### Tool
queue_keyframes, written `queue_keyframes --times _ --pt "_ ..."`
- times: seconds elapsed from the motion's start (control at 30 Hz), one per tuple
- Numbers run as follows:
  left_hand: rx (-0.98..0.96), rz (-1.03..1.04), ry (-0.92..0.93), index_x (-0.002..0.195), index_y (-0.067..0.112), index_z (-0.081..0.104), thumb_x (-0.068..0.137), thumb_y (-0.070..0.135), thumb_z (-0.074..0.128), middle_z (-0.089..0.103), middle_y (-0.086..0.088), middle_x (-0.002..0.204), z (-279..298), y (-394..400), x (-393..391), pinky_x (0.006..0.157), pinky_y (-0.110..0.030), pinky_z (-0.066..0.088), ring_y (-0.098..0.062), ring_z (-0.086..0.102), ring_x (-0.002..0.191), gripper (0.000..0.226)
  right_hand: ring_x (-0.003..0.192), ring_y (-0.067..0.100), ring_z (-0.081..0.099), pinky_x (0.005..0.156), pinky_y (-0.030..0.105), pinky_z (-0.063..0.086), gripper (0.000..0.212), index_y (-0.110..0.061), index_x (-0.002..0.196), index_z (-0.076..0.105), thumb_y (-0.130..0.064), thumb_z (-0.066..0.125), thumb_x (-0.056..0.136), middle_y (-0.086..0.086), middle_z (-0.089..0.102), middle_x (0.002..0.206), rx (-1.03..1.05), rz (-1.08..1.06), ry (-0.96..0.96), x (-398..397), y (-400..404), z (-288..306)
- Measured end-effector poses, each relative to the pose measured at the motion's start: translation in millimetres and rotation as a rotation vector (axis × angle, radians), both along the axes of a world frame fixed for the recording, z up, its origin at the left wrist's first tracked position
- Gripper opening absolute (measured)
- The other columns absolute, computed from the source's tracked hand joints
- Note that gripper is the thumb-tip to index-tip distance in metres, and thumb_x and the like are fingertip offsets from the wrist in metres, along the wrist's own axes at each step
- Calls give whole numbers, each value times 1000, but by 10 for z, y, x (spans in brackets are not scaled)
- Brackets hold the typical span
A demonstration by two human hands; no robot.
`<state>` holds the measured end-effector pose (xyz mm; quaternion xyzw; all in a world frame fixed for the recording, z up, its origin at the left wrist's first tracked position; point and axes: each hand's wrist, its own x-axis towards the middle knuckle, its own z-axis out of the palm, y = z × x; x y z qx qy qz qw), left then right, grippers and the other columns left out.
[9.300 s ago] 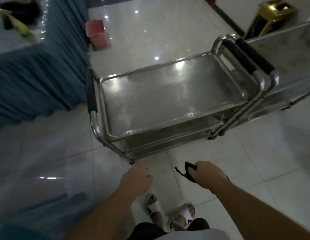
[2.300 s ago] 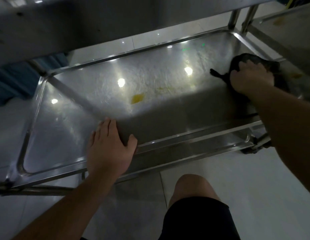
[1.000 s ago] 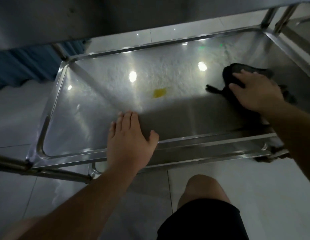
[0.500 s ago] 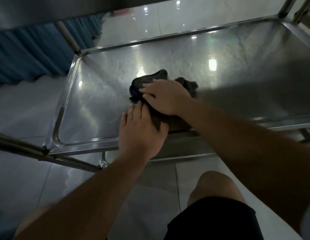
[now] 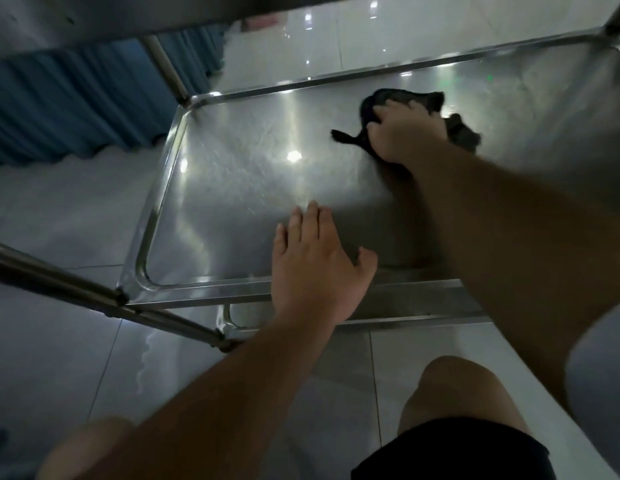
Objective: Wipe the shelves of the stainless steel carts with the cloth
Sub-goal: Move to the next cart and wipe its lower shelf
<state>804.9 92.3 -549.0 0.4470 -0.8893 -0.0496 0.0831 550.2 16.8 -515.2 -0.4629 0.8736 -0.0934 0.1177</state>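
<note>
The dark cloth (image 5: 402,102) has been swept from near-centre to the far right of the lower shelf (image 5: 232,174), clutched by the right hand (image 5: 403,133); the left hand (image 5: 313,268) is laid flat, holding nothing.

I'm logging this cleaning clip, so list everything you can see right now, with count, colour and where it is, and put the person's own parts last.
lower shelf: one, shiny steel, centre of the view, with light glints on it
upper shelf: one, grey steel, across the top left, seen from beneath
cart posts: two in view, steel, at the far corners of the lower shelf
frame bar: one, steel, slanting across the near left
cloth: one, dark, on the lower shelf toward its far side
curtain: one, blue, pleated, far left
floor: pale glossy tiles, all around the cart
right hand: one, fingers curled into the cloth, pressing it on the shelf
left hand: one, flat on the shelf's near edge
knees: two, bare, bottom of the view, above dark shorts
</note>
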Motion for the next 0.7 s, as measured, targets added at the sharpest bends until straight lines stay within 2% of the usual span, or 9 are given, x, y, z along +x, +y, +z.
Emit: queue_keyframes --times 0.17,0.33,0.47,0.6,0.7 --pt "-29 1 49 158 13 38 96 65 34 42 -14 165 -14 -33 6 127 -54 25 -34 33 156 82 156 21 29 123 56 22 54 -46 155 44 -50 26 104 -18 34 168 -14 416 42 841 -283 -11" --pt "8 -7 44 158 13 37 93 63 36 39 -13 166 51 -17 20 128 -52 23 -33 30 156 82 155 18 33 125 52 26 51 -44 152 50 -54 31 105 -17 41 164 -92 455 22 768 283 -35" --pt "29 -22 14 162 9 32 95 63 36 33 -13 169 53 -42 39 130 -52 18 -32 25 158 86 156 22 31 125 50 27 50 -41 155 47 -55 39 108 -14 39 166 -79 277 83 182 961 -52" --pt "40 -26 -19 164 9 26 98 63 28 29 -14 171 57 -46 22 130 -51 14 -33 21 160 85 156 31 30 124 57 27 52 -37 158 43 -53 39 109 -6 35 169 -20 -149 111 -539 1962 -46" --pt "26 -19 -35 164 9 27 100 63 26 29 -16 171 68 -20 -4 129 -53 15 -36 22 160 84 157 32 26 123 63 24 55 -33 163 34 -51 31 111 -3 28 172 18 -389 109 -633 2403 -33"
